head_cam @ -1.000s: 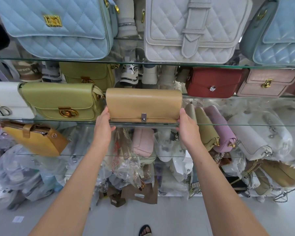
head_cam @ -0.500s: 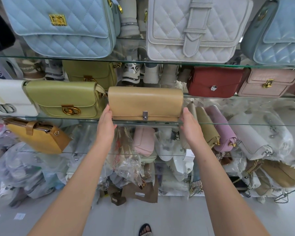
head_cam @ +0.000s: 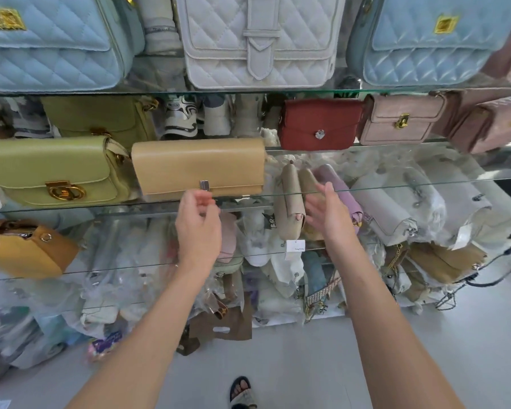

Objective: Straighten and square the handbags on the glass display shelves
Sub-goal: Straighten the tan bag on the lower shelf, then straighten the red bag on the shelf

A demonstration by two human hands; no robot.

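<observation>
Both hands are hovering in front of the glass shelf (head_cam: 366, 187), holding nothing. The left hand (head_cam: 199, 228) is hanging just below the tan handbag (head_cam: 198, 168), its fingers loosely curled and, blurred as they are, seemingly not quite touching the bag's silver clasp (head_cam: 204, 185). The right hand (head_cam: 328, 214) is floating off to the right of that bag, palm turned inward and fingers spread, in front of the beige pouch (head_cam: 288, 199) and lilac bag (head_cam: 337, 184) lying on the level below. The tan handbag is sitting upright near the front edge of the shelf, its face turned to the camera, with its left end just beside the green handbag (head_cam: 53, 169), whose gold buckle (head_cam: 64, 191) is facing forward. Above, a white quilted bag (head_cam: 260, 39) is standing between two pale blue quilted bags (head_cam: 48, 42) (head_cam: 431, 45), and one level down a red bag (head_cam: 319, 124) is resting beside a pink bag (head_cam: 401, 119). A mustard bag (head_cam: 27, 249) is sitting tilted on a lower shelf at the left. Plastic-wrapped stock (head_cam: 130, 261) is crowding the space behind and beneath the shelves, and a sandalled foot (head_cam: 242, 391) is showing on the pale floor (head_cam: 307, 364).
</observation>
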